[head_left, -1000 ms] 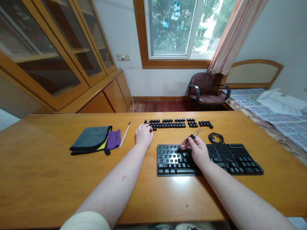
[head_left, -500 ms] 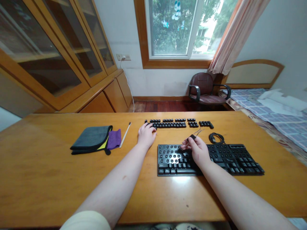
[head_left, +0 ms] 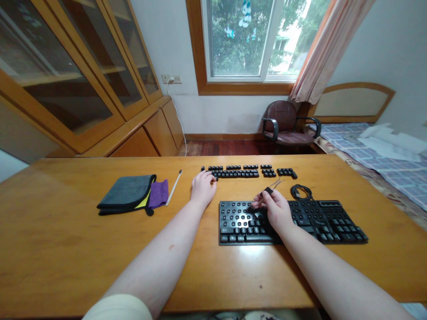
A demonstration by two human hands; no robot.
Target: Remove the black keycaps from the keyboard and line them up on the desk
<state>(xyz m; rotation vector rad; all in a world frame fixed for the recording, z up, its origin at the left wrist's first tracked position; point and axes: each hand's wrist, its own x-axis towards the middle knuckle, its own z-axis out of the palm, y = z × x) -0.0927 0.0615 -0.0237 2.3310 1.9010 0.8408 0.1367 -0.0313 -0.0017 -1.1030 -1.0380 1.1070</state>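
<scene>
A black keyboard (head_left: 323,222) lies on the desk, its upper left part showing bare switch posts where keycaps are off. Over its middle, my right hand (head_left: 278,211) is closed on a keycap puller (head_left: 267,191) with a dark handle and thin wire loops at both ends. Detached black keycaps (head_left: 236,174) stand in rows behind the keyboard. My left hand (head_left: 203,186) rests at the left end of these rows, fingers curled down around a keycap (head_left: 216,179). Its fingertips are partly hidden by the hand.
On the left of the desk (head_left: 66,253) are a folded grey cloth (head_left: 128,191), a purple cloth (head_left: 159,194) and a thin white brush (head_left: 174,187). A coiled cable (head_left: 301,192) sits behind the keyboard. Beyond the desk stand a chair (head_left: 283,120) and a bed (head_left: 376,142).
My left hand has shifted slightly toward me and its fingers have drawn in by the keycaps. The right hand with the keycap puller stays in place.
</scene>
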